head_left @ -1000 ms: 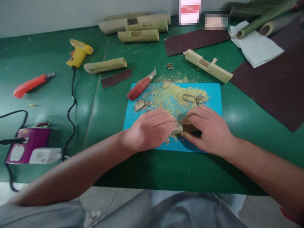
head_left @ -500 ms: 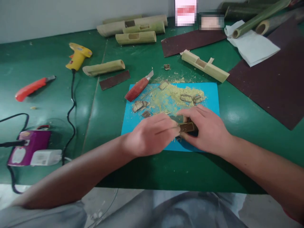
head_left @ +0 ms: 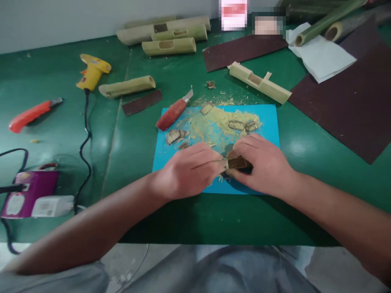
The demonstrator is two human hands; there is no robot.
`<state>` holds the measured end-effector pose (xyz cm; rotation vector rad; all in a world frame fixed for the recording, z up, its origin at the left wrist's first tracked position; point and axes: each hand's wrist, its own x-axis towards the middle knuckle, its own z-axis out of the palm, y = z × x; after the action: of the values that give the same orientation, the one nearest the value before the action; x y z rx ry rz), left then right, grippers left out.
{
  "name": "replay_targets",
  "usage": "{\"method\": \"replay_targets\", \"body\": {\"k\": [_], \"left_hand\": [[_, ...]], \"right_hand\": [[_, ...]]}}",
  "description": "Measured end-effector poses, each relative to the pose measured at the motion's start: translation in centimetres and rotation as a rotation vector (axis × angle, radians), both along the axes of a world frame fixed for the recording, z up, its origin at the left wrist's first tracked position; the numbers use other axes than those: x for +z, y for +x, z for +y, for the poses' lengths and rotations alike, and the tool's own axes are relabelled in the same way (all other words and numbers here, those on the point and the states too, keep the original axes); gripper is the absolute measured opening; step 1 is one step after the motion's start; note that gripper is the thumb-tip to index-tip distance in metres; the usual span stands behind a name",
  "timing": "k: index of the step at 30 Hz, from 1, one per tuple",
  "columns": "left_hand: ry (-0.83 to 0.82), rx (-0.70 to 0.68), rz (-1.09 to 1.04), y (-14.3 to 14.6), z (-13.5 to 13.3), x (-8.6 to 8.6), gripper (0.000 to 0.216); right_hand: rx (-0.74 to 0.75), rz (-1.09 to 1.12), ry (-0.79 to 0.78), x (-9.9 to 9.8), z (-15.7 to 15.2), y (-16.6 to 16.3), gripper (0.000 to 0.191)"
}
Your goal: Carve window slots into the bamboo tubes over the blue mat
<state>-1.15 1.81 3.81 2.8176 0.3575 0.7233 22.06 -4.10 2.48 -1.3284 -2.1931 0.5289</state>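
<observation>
My right hand (head_left: pixel 261 160) is curled round a short bamboo piece (head_left: pixel 237 163) with a dark brown hollow facing up. At the left end of that piece, my left hand (head_left: pixel 189 171) is closed, its fingertips pinched on the pale end; most of what lies inside its fingers is hidden. Beneath both hands lies a blue sheet (head_left: pixel 269 118) strewn with pale shavings (head_left: pixel 220 120) and several small brown offcuts (head_left: pixel 174 136). A red-handled carving knife (head_left: pixel 174 114) rests across the sheet's upper left corner, blade pointing away.
Left on the green table are a yellow glue gun (head_left: pixel 93 71), an orange utility knife (head_left: pixel 33 116) and a purple power box (head_left: pixel 35 189) with cords. Notched bamboo tubes (head_left: pixel 169 47) lie at the back, another tube (head_left: pixel 259 83) beyond the sheet. Brown sheets (head_left: pixel 342 110) and white paper (head_left: pixel 326 59) lie right.
The whole view has shifted slightly, so the table things appear further left. My left fingertips have drawn back a little, baring more of the bamboo piece's pale left end. My right hand keeps its grip.
</observation>
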Motion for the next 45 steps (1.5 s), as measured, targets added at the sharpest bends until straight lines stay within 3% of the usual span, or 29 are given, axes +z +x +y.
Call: {"method": "replay_targets", "body": {"k": [15,19,28,38,45], "left_hand": [[0.029,-0.014,-0.003,-0.9,-0.4,0.2,0.012],[0.066,-0.072,-0.023,-1.0,-0.3,0.1,0.011],[0.118,-0.004,0.016,-1.7,-0.2,0.3,0.011],[0.155,-0.057,0.016,-2.1,-0.1,0.6,0.009],[0.031,0.051,0.023,-2.1,0.5,0.3,0.012]], "right_hand": [[-0.006,0.011,-0.014,0.1,0.0,0.0,0.015],[0.003,0.017,-0.009,0.1,0.0,0.0,0.017],[-0.004,0.02,-0.009,0.2,0.0,0.0,0.013],[0.0,0.018,-0.007,0.2,-0.1,0.0,0.014],[-0.025,-0.025,0.071,0.1,-0.5,0.0,0.017]]}}
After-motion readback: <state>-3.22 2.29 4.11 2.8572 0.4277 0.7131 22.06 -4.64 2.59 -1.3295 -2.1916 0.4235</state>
